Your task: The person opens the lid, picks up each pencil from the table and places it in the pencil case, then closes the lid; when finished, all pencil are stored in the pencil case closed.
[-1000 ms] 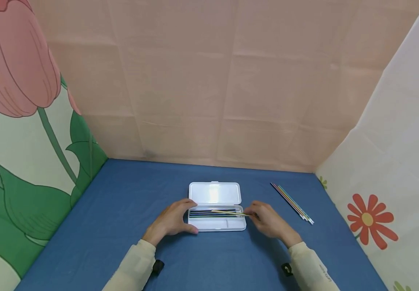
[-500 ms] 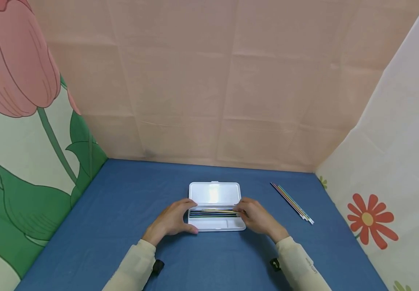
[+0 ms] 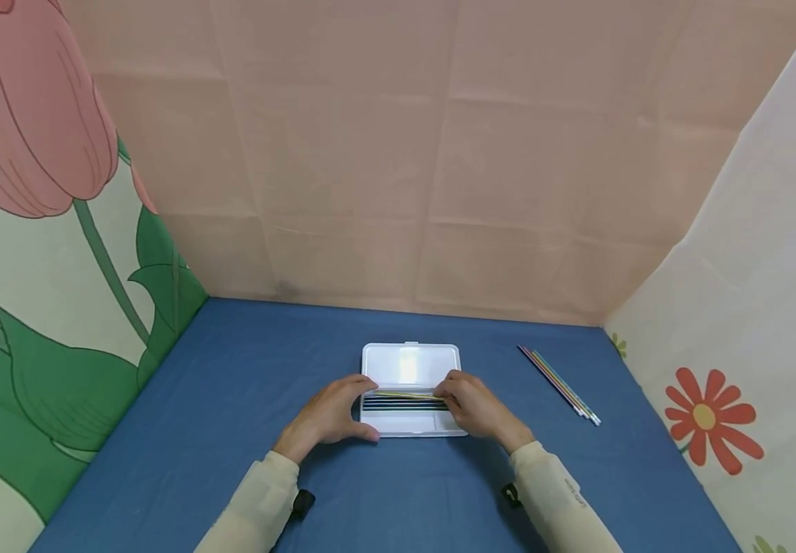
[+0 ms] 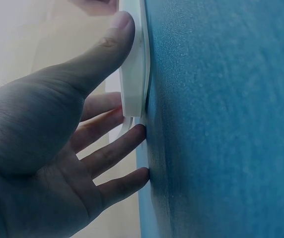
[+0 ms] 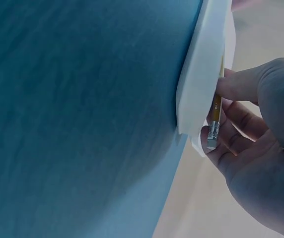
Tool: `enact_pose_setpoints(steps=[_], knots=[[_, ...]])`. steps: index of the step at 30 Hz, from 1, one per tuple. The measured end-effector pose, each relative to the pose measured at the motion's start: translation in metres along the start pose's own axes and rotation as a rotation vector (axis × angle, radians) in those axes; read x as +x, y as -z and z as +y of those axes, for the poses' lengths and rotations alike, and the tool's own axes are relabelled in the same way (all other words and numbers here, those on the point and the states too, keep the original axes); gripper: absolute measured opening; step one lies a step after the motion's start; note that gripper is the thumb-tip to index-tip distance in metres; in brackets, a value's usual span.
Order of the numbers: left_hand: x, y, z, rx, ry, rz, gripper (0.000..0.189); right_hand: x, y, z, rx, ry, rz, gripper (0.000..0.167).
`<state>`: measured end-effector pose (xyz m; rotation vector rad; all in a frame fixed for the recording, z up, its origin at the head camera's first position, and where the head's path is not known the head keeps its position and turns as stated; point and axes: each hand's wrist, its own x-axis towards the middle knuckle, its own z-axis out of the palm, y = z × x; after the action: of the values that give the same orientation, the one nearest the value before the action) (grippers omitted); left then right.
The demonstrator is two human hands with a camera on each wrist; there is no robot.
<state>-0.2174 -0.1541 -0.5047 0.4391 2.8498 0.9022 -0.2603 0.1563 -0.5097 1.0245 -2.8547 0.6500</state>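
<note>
A white pencil case [image 3: 398, 422] lies on the blue cloth with its lid [image 3: 384, 367] folded back. Dark pencils [image 3: 405, 405] rest in its long compartment. My left hand [image 3: 331, 412] grips the case's left end, thumb on the front wall [image 4: 133, 82] and fingers behind. My right hand [image 3: 479, 407] pinches a yellow pencil [image 5: 216, 109] near its eraser end, at the right of the case. In the head view this pencil lies along the back of the compartment, above the dark ones; its right end is hidden by the fingers.
Several loose pencils [image 3: 560, 386] lie slanted together on the blue cloth [image 3: 266, 346] at the right. A beige backdrop [image 3: 426, 153] rises behind the table, with flower-printed sheets on both sides.
My right hand has moved left and slightly back, bringing the yellow pencil from sticking out past the case's right end to lying over the compartment. The left hand keeps its hold.
</note>
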Motion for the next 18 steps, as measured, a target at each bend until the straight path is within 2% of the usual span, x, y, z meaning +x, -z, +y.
enact_pose_setpoints(steps=[9, 18], knots=[[0.001, 0.000, -0.002, 0.006, -0.016, 0.001, 0.090, 0.007, -0.005, -0.001, -0.006, -0.016, 0.014, 0.021], [0.002, -0.001, -0.004, 0.008, -0.015, -0.004, 0.091, 0.016, -0.009, -0.004, -0.060, -0.053, 0.080, 0.018]])
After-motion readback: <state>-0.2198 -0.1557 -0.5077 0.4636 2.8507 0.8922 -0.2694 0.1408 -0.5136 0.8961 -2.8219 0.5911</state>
